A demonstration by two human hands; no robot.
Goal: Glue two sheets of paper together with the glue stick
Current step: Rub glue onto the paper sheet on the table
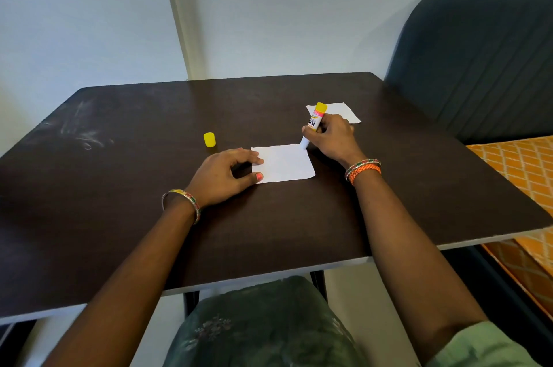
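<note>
Your glue stick (313, 125) stands tilted with its white tip down on the far right corner of the nearer sheet of paper (284, 163), which lies flat near the middle of the dark tabletop (125, 187). Your right hand (330, 139) grasps the stick's barrel, fingers curled round it, the yellow end pointing up and away. Your left hand (227, 176) pins the sheet's left edge, fingertips and thumb pressing down on it, nothing clasped. The second sheet of paper (344, 112) lies farther off toward the tabletop's right edge, partly hidden behind your right hand. The yellow cap (209, 139) stands upright on the tabletop, left of the nearer sheet and apart from it
</note>
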